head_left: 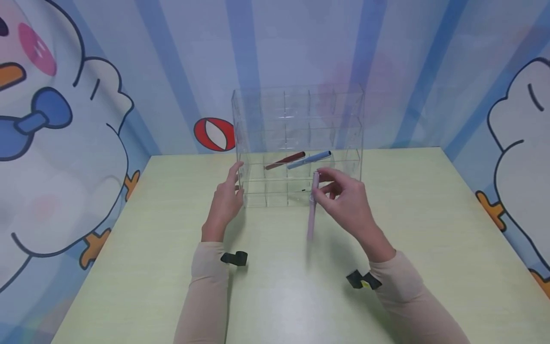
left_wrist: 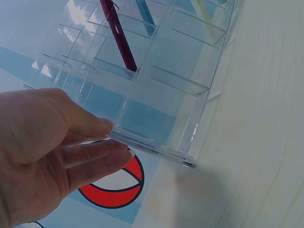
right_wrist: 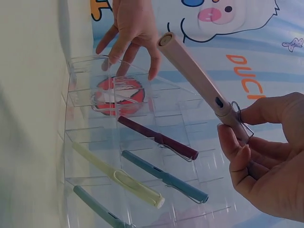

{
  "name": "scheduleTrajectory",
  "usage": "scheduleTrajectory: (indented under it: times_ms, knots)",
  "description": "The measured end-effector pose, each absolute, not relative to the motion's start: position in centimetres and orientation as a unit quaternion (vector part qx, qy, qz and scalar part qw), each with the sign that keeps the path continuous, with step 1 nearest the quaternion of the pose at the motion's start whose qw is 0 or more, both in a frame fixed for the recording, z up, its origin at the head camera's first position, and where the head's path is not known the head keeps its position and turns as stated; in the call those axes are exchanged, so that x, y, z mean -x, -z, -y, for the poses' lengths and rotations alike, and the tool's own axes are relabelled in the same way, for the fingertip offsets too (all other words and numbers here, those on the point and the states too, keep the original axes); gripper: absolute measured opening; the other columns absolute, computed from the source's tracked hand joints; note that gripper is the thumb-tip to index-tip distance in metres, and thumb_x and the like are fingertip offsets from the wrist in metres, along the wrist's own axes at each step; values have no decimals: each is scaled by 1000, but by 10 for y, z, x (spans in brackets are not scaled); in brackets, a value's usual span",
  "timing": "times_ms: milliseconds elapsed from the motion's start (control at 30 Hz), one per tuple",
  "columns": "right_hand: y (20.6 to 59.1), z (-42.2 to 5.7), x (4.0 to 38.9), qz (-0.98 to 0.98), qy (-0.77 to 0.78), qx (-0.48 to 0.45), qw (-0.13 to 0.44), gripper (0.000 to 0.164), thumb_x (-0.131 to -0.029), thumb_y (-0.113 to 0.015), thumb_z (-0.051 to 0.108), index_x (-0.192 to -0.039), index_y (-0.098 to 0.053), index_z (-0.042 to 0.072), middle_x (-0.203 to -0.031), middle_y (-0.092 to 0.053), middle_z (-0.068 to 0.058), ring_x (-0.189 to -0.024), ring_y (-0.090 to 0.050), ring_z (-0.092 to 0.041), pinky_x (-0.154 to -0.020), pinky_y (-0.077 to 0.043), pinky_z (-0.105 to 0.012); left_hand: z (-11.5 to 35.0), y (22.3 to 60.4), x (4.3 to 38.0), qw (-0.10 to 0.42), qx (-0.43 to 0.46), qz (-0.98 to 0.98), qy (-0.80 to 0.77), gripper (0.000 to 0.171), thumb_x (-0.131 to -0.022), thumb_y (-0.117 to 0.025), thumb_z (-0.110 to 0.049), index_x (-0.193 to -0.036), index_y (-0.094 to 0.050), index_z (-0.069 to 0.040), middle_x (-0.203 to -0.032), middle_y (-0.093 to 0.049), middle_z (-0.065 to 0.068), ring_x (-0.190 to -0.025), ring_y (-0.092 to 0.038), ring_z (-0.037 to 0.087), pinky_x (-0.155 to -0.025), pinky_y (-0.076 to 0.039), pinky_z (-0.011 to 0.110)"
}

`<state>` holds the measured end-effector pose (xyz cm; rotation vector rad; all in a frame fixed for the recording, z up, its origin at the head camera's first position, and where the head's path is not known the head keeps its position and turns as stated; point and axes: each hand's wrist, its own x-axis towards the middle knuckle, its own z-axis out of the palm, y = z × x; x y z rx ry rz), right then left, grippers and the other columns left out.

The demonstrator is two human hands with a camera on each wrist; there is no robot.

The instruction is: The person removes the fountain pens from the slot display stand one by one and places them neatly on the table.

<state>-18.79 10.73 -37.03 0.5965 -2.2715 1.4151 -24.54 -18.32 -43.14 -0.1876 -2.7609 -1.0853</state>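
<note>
A clear acrylic rack (head_left: pixel 277 193) with several compartments stands on the table. My left hand (head_left: pixel 225 200) touches the rack's left side panel with thumb and fingertips, its fingers spread and fairly straight. In front of the rack's right part, my right hand (head_left: pixel 343 196) pinches a pale pink pen (head_left: pixel 312 215) near its clip, one end pointing down toward the table. A dark red pen (right_wrist: pixel 156 137) and a blue pen (right_wrist: pixel 164 175) lie slanted in the rack's compartments. Below them in the right wrist view are a pale yellow pen (right_wrist: pixel 116 175) and a green pen (right_wrist: pixel 97 206), partly cut off.
The pale wooden table (head_left: pixel 279 296) extends around the rack. Behind it rises a blue striped backdrop (head_left: pixel 296 43) with cartoon ducks and a red-and-white ball picture (head_left: pixel 202 136). Black wrist camera mounts (head_left: pixel 235 258) sit on both sleeves.
</note>
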Motion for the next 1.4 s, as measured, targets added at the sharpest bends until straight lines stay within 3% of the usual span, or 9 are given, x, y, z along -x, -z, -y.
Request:
scheduleTrajectory:
  times_ms: [533, 1000, 1400]
  knots:
    - [392, -89, 197, 847, -491, -182, 87, 35, -87, -69, 0, -121, -65, -8, -100, -73, -19, -73, -73, -25, -63, -58, -34, 183, 431, 245, 86, 69, 924, 367, 73, -98, -59, 1, -156, -24, -23, -144, -51, 24, -115, -63, 40, -87, -55, 50]
    - [408, -74, 206, 881, -436, -182, -16, 35, -86, -66, 3, -119, -66, -7, -99, -73, -17, -86, -71, -29, -72, -58, -36, 183, 431, 245, 80, 62, 923, 370, 68, -100, -56, -3, -156, -24, -25, -145, -50, 23, -118, -61, 40, -87, -54, 51]
    - [419, -62, 207, 892, -411, -184, -51, 34, -82, -68, -2, -115, -67, -9, -98, -71, -17, -87, -69, -25, -64, -56, -28, 184, 429, 244, 66, 53, 923, 376, 73, -99, -59, -3, -157, -22, -27, -150, -47, 19, -121, -60, 38, -94, -51, 50]
